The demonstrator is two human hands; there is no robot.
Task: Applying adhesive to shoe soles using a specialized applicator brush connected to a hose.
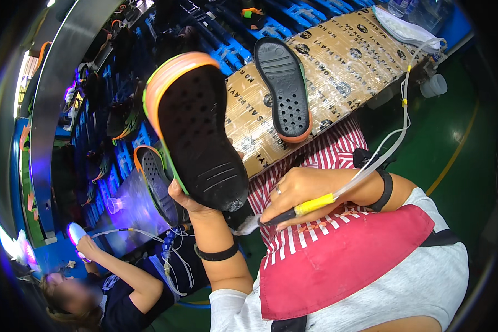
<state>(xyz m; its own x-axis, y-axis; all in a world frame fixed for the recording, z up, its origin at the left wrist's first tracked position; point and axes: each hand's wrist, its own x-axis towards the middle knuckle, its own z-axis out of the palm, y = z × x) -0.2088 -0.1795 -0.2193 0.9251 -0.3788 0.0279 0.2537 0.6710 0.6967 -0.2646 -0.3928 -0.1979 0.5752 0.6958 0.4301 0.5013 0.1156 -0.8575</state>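
My left hand (189, 200) is closed around a shoe sole (202, 133), holding it up with its black, dimpled face toward me; the raised rim is orange and green. Only the thumb side of that hand shows well, as the sole hides most of the fingers. My right hand (307, 191) grips a brush (315, 204) with a yellow and black handle and pale bristles, just below and right of the sole's lower end. A thin clear tube (390, 148) runs from the brush handle. Another black sole (285, 88) lies on the cardboard-covered table (348, 61).
Blue slatted conveyor (232, 52) carries shoe parts beyond the table. Another sole (156, 180) rests to the left near a clear cup (114, 206). A co-worker (122, 276) holds a shoe at lower left. A white shoe part (406, 27) lies at the table's far right end.
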